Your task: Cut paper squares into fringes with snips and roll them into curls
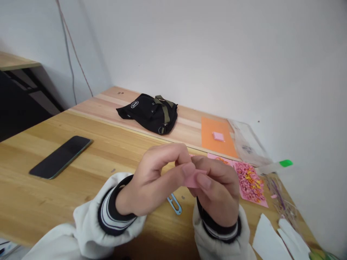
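Note:
My left hand and my right hand meet above the wooden table, both pinched on a small pink paper piece. Thumbs and fingertips press on it from both sides, and most of the paper is hidden by the fingers. Just below the hands a small light-blue clip-like tool lies on the table. To the right of my right hand lies a pink sheet covered with several small pink, orange and yellow paper bits.
A dark phone lies at the left. A black bag sits near the wall, beside an orange sheet with a small pink pad. A glue bottle with a green cap, plastic sleeves and white paper pieces lie at the right.

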{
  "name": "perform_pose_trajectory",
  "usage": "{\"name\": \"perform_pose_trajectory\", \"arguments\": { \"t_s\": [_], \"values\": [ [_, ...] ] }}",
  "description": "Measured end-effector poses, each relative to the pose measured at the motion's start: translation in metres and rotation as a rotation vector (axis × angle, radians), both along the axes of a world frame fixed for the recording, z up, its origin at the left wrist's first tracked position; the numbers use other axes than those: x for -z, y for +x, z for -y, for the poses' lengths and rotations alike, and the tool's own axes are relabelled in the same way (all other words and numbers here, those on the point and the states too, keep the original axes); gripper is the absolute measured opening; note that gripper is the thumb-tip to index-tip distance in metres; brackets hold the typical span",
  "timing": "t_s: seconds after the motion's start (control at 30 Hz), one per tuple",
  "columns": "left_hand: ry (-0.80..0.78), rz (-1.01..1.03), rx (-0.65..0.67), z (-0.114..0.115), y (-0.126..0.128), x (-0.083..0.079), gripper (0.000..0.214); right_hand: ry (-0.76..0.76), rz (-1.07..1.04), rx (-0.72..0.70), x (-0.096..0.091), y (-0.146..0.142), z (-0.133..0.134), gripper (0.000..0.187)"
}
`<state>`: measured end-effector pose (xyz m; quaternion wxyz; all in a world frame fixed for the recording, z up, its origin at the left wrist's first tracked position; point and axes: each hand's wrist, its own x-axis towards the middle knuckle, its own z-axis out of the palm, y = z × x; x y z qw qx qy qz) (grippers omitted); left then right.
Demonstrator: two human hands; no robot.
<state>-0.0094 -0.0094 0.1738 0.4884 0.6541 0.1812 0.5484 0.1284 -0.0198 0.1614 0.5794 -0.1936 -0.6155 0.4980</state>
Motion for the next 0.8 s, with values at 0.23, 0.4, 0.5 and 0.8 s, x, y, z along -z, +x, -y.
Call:
{"name": "perform_pose_trajectory", "arguments": {
  "t_s": [0.23, 0.4, 0.5, 0.8],
  "values": [
    [-0.108, 0.115, 0.112, -0.005, 0.002, 0.006, 0.030, -0.153, -0.144, -0.087, -0.002, -0.001, 0.000, 0.031],
    [-0.110, 0.156, 0.220, -0.012, 0.003, 0.010, 0.031, -0.140, -0.165, -0.083, -0.005, -0.002, -0.002, 0.034],
    [-0.092, 0.164, 0.252, -0.014, 0.003, 0.012, 0.031, -0.155, -0.166, -0.102, -0.005, -0.001, -0.002, 0.034],
    [-0.063, 0.158, 0.287, -0.014, 0.003, 0.017, 0.023, -0.178, -0.149, -0.160, -0.002, 0.002, 0.001, 0.032]
  ]
}}
